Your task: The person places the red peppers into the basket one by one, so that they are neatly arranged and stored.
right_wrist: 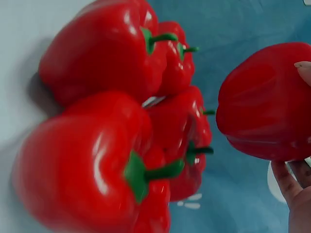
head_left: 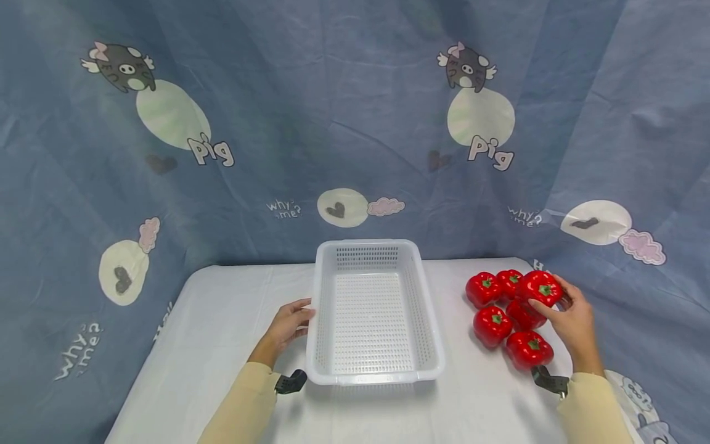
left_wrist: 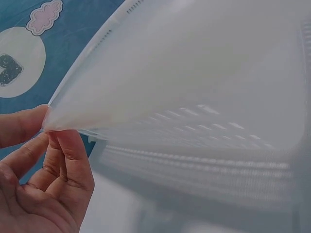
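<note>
A white plastic basket [head_left: 373, 320] with perforated walls stands upright on the table, its inside bare. At its left rim, my left hand [head_left: 289, 324] pinches the edge between thumb and fingers; the left wrist view shows this grip at the basket's corner [left_wrist: 73, 114]. On the right, my right hand [head_left: 574, 320] holds a red bell pepper [head_left: 539, 288] with a green stem, thumb on one side and fingers on the other. That bell pepper [right_wrist: 267, 102] is raised apart from the others in the right wrist view. Several more red bell peppers [head_left: 492, 327] sit grouped beside and below it.
The white table [head_left: 222, 333] carries the basket in the middle and the peppers near its right edge. A blue cloth [head_left: 355, 111] with printed pigs and hearts hangs behind the table and along its sides.
</note>
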